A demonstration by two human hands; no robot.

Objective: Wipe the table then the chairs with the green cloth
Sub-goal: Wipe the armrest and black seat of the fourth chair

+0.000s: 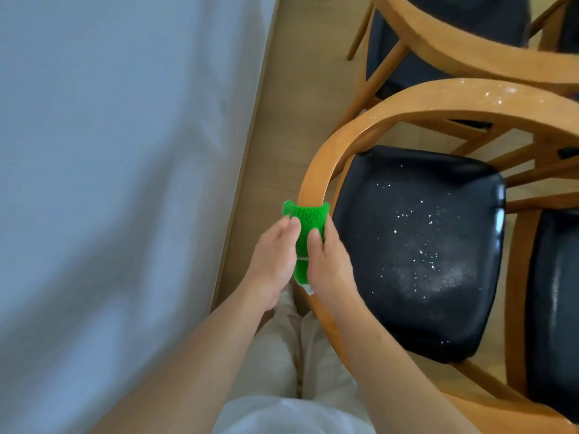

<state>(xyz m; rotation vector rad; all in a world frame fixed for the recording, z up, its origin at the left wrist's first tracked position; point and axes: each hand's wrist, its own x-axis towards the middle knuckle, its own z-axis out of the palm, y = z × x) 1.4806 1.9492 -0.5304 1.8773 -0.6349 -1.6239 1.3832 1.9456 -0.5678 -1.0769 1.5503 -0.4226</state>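
Observation:
The green cloth [305, 219] is draped over the curved wooden rail [316, 173] of the nearest chair. My left hand [274, 261] touches the cloth's left side with straight fingers. My right hand [327, 261] grips the cloth from the right, with its fingers curled over the rail's inner side. The chair's black seat [416, 245] carries white specks and a dusty smear. The table [109, 183], under a pale blue-white cloth, fills the left half of the view.
A second wooden chair with a dark seat [438, 36] stands behind the first. Another black seat [557, 308] shows at the right edge. A strip of beige floor [297, 89] runs between table and chairs. My legs in light trousers [297, 371] are below.

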